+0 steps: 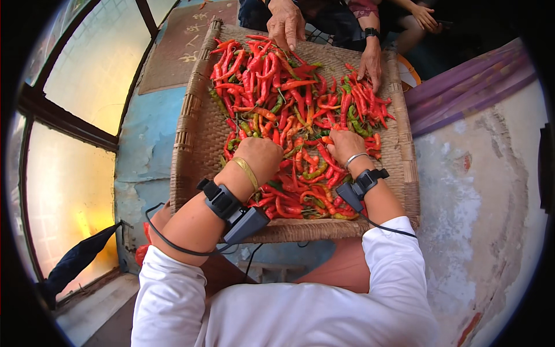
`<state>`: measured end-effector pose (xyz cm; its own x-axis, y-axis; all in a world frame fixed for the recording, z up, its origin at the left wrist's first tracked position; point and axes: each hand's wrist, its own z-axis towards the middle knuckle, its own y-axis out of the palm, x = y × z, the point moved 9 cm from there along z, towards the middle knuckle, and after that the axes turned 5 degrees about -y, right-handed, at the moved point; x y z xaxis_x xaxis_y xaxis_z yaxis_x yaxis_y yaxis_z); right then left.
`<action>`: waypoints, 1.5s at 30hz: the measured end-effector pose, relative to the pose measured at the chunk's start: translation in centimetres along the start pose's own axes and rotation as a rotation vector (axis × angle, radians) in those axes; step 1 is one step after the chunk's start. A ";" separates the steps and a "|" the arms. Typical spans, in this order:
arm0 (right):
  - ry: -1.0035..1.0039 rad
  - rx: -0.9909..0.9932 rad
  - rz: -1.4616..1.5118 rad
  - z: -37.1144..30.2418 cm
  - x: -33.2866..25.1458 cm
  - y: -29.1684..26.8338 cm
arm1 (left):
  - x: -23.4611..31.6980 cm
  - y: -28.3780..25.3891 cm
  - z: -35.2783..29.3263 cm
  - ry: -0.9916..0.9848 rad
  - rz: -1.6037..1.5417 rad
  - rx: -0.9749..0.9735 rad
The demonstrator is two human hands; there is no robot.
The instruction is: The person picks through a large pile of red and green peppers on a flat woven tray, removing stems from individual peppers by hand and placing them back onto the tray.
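Note:
A wide woven basket (182,139) lies in front of me, heaped with red chili peppers (254,72), a few of them green or orange. Over the near left part of the heap, my left hand (258,157) is curled down among the peppers; its fingertips are hidden beneath it. My right hand (347,144), bent at the fingers, is closed at the middle right of the heap, with an orange-red chili pepper (327,140) at its fingertips. A looser layer of peppers lies between and below my hands.
Across the basket, another person's hand (287,26) reaches to the far pile, and a second hand (371,66) touches peppers at the right. A further person's hand (425,17) shows at the back. Framed window panes (75,191) stand left; purple cloth (468,87) lies right.

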<state>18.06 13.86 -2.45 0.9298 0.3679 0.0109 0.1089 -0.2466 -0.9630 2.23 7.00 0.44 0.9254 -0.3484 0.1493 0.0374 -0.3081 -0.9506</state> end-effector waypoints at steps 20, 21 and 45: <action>0.096 0.281 1.777 -0.3 9.1 -3.6 | -3.4 0.3 3.1 0.028 -0.108 0.490; 0.060 0.256 1.744 -0.1 8.7 -3.5 | -3.4 0.3 3.2 0.022 -0.128 0.498; -0.018 0.033 1.679 -2.0 0.3 -2.9 | 1.2 -1.9 1.6 0.210 -0.402 0.480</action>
<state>18.78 12.87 0.85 -0.0034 -0.2552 -0.9669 -0.9388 -0.3322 0.0909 3.90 8.56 1.98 0.7129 -0.4685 0.5218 0.5737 -0.0384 -0.8182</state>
